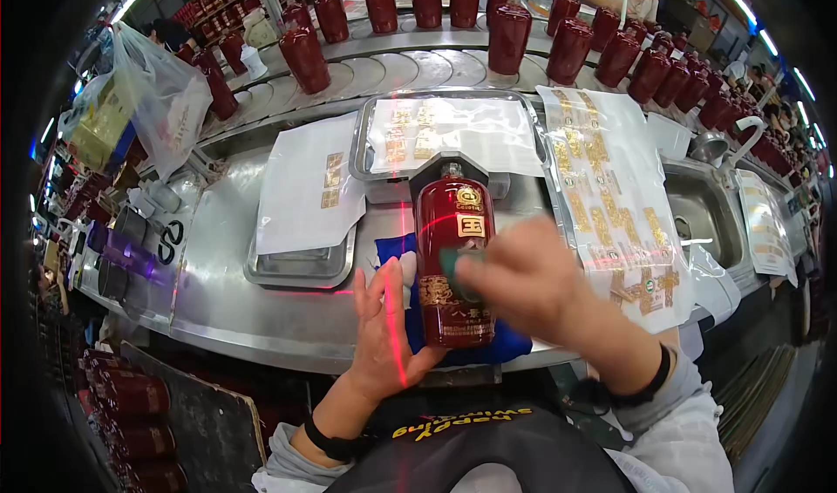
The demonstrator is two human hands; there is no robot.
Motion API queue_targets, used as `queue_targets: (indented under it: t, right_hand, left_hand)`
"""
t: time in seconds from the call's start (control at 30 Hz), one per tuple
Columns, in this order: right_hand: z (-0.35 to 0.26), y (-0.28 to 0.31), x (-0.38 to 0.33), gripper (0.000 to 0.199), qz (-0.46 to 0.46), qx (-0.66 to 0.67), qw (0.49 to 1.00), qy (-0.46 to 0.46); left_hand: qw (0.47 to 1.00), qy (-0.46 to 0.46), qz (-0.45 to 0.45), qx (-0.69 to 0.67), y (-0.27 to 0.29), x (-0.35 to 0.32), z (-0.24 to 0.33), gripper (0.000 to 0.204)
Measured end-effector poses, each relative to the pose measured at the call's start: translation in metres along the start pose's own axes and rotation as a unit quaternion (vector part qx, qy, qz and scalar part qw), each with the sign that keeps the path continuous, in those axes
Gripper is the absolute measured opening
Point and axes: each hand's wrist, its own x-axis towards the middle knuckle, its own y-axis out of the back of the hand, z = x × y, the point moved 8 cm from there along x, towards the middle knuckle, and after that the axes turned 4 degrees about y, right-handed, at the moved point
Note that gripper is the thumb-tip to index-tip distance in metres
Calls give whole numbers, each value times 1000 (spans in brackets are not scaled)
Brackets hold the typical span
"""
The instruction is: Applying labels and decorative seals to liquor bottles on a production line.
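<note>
A dark red glass bottle [454,319] with gold labels and a clear-topped neck lies on a blue cloth [510,346], its neck pointing away from me against a grey metal holder [501,185]. My right hand [545,275], smeared by motion, is closed over the bottle's right side. A small dark green piece [449,263] shows at its fingertips, against the bottle front; its kind is unclear. My left hand [377,340] is beside the bottle's lower left side, fingers stretched out and thumb near the base. Something whitish [408,266] shows by its fingertips. Red laser lines cross bottle and hand.
Sheets of gold stickers [610,188] lie right of the bottle; another rests on a metal tray [359,157] behind it. A white sheet [305,175] covers a tray at left. Many red bottles [510,40] stand along a conveyor [375,70]. A sink [697,210] is at right.
</note>
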Motion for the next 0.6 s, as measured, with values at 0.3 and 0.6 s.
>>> queue_targets:
  t: [0.3,0.6]
  right_hand:
    - [-17,-5,-20,29,-47,167,985,-6]
    - [-25,-12,-34,38,-67,251,965,-34]
  left_hand:
    - [998,-18,22,61,12,7,11,109]
    - [995,-14,-14,100,10,9,13,101]
